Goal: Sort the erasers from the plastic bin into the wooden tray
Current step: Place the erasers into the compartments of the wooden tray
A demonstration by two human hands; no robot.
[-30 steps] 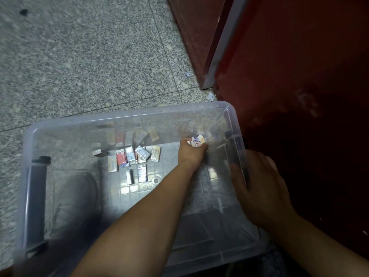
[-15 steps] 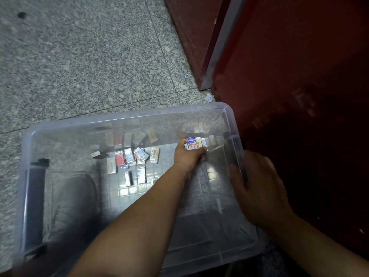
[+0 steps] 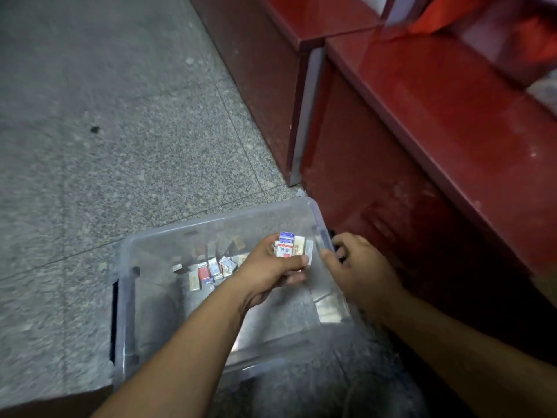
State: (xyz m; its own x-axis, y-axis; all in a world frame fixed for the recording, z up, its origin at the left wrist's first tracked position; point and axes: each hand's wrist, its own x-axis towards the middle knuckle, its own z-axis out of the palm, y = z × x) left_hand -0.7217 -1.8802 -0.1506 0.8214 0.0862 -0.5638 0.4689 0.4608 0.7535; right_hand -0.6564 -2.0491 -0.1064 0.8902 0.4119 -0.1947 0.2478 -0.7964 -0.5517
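Head view, down onto plastic bin (image 3: pixel 217 219)

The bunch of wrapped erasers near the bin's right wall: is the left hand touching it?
Touching. The head view shows the left hand gripping the bunch of erasers, thumb and fingers curled round it.

Hidden, cropped and unreadable parts

The lower ends of the bundle of small paper-wrapped erasers (image 3: pixel 289 247) are covered by the left hand (image 3: pixel 268 270), so their number cannot be told; their print is too small to be read. The loose wrapped erasers (image 3: pixel 211 270) are partly hidden behind that hand. The fingertips of the right hand (image 3: pixel 358 263), curled over the right rim of the clear plastic bin (image 3: pixel 126 297), are blurred. Both forearms are cut off at the near edge.
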